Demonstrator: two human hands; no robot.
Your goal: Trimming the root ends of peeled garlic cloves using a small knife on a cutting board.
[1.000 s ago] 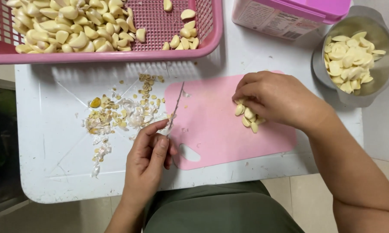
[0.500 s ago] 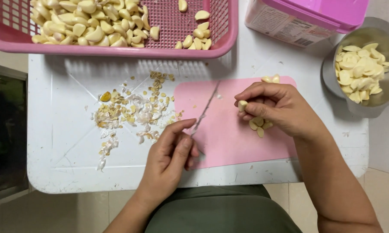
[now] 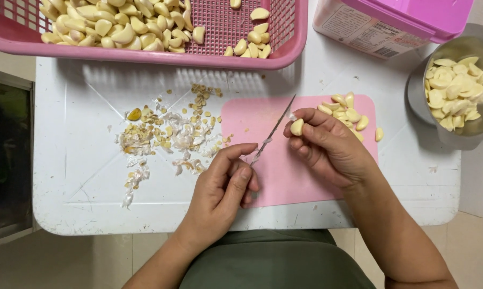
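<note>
My left hand grips a small knife whose thin blade points up and right over the pink cutting board. My right hand pinches one garlic clove between thumb and fingers, just right of the blade tip. A small heap of peeled cloves lies on the board's far right corner, behind my right hand.
A pink basket of unpeeled cloves spans the far side of the white table. Garlic skins and trimmed ends litter the table left of the board. A metal bowl of peeled cloves and a pink-lidded container stand at right.
My right hand has lifted off the pile of cloves with one clove and moved left toward the blade. The knife hand shifted slightly right, and the heap on the board is now uncovered.
</note>
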